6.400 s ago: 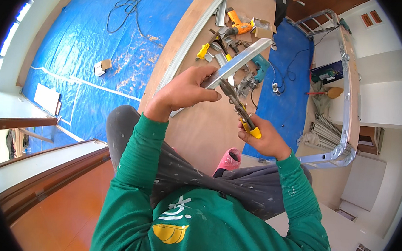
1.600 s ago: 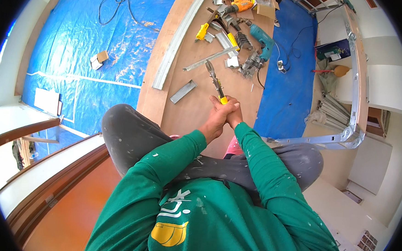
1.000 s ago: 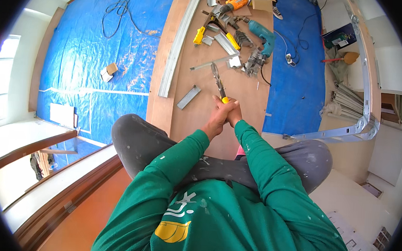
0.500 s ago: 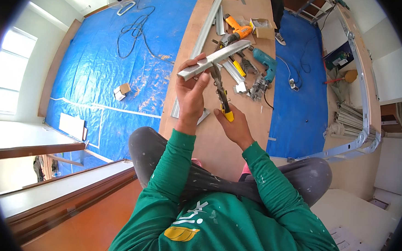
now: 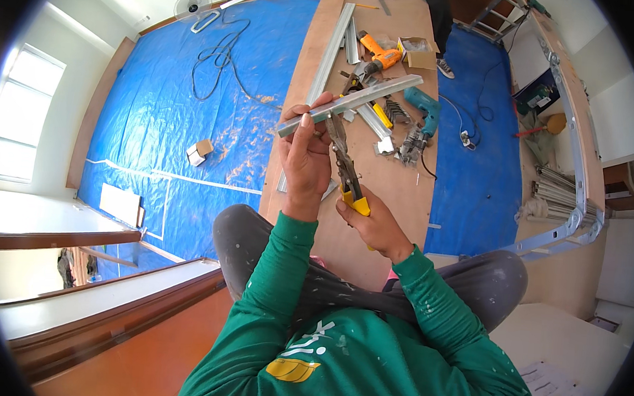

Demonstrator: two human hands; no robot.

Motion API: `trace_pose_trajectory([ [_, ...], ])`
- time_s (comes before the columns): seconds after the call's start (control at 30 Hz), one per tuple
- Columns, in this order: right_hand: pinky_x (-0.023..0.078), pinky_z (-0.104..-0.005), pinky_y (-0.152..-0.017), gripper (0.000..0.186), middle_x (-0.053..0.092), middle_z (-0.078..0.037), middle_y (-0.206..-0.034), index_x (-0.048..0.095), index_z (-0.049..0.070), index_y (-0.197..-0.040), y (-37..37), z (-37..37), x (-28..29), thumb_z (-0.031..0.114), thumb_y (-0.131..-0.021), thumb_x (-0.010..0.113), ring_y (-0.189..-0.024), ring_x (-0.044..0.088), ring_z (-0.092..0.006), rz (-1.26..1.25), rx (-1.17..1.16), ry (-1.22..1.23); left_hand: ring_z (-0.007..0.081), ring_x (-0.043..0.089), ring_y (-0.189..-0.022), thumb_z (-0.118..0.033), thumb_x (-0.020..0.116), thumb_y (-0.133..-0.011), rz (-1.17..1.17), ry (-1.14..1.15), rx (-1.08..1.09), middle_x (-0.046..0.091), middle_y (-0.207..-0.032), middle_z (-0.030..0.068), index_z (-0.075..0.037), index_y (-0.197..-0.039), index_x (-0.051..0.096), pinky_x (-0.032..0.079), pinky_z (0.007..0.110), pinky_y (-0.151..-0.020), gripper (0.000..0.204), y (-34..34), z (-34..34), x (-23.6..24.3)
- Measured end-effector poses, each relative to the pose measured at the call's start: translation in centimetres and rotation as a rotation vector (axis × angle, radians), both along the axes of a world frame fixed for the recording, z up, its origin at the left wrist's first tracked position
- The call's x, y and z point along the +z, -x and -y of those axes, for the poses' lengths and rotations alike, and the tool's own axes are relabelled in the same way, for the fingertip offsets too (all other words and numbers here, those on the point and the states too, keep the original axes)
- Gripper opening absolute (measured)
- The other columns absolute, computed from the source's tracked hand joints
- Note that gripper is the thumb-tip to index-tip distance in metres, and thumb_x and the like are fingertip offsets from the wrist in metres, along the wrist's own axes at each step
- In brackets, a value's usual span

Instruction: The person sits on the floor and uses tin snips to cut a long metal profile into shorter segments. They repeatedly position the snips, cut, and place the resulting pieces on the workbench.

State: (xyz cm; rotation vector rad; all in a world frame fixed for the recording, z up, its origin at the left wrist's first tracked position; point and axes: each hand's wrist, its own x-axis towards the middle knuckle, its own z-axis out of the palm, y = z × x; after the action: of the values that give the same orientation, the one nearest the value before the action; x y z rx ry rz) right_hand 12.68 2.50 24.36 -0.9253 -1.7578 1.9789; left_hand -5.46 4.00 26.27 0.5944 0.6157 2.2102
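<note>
My left hand (image 5: 307, 157) is closed round the near end of a short metal channel (image 5: 367, 97), which slants up and away to the right. In my right hand (image 5: 381, 220) are tin snips (image 5: 347, 163) with yellow grips. Their jaws meet the channel's lower edge close to my left fingers; whether the blades bite into the metal I cannot tell. Just beyond the channel, on the wooden board, lie an orange drill (image 5: 379, 53), a teal drill (image 5: 422, 110), a yellow-handled tool (image 5: 381, 115) and a pile of metal brackets (image 5: 411, 147).
Long metal channels (image 5: 331, 50) run along the board (image 5: 358, 237). An opened carton (image 5: 419, 53) stands at its far right. Blue sheeting (image 5: 162, 123) covers the floor, with a coiled cable (image 5: 222, 58) and small box (image 5: 199, 151). A person's shoe (image 5: 445, 68) shows far right, and a ladder (image 5: 573, 170) beyond.
The channel has turned in my hands and now shows a narrower side. My right hand and the snips sit slightly lower and further right. The whole view has shifted a little.
</note>
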Motion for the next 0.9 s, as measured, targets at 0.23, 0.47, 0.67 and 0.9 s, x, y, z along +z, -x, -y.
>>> trace_pose_trajectory([
  [0.23, 0.052, -0.0371, -0.084, 0.035, 0.068, -0.008, -0.096, 0.062, 0.005, -0.119, -0.62, 0.33, 1.25, 0.037, -0.106, 0.071, -0.089, 0.064, -0.0224, 0.091, -0.046, -0.121, 0.0413, 0.063, -0.136, -0.017, 0.059, -0.110, 0.022, 0.018, 0.002, 0.067, -0.140, 0.0273, -0.007, -0.127, 0.061, 0.049, 0.055, -0.120, 0.020, -0.11, -0.09, 0.23],
  [0.47, 0.051, -0.0386, -0.083, 0.034, 0.067, -0.008, -0.095, 0.062, 0.005, -0.117, -0.69, 0.27, 1.12, 0.037, -0.106, 0.070, -0.087, 0.063, -0.0241, 0.070, -0.032, -0.152, 0.0345, 0.067, -0.130, -0.015, 0.061, -0.108, 0.032, 0.011, -0.009, 0.067, -0.142, 0.0266, -0.007, -0.128, 0.055, 0.056, 0.043, -0.107, 0.023, -0.51, -0.17, 0.65],
  [0.67, 0.050, -0.0385, -0.080, 0.032, 0.065, -0.008, -0.092, 0.061, 0.005, -0.115, -0.69, 0.26, 0.78, 0.034, -0.105, 0.072, -0.084, 0.061, -0.0245, 0.073, -0.037, -0.142, 0.0369, 0.063, -0.136, -0.011, 0.058, -0.107, 0.037, -0.020, -0.026, 0.064, -0.145, 0.0282, -0.007, -0.130, 0.053, 0.054, 0.045, -0.112, 0.024, 0.03, 0.03, 0.71],
  [0.9, 0.050, -0.0383, -0.079, 0.035, 0.064, -0.009, -0.091, 0.060, 0.004, -0.115, -0.78, 0.33, 1.16, 0.034, -0.105, 0.073, -0.082, 0.059, -0.0242, 0.067, -0.065, -0.184, 0.0429, 0.058, -0.141, -0.013, 0.060, -0.106, -0.001, -0.025, -0.009, 0.063, -0.145, 0.0288, -0.009, -0.131, 0.057, 0.049, 0.051, -0.121, 0.026, 0.26, 0.24, 0.80],
])
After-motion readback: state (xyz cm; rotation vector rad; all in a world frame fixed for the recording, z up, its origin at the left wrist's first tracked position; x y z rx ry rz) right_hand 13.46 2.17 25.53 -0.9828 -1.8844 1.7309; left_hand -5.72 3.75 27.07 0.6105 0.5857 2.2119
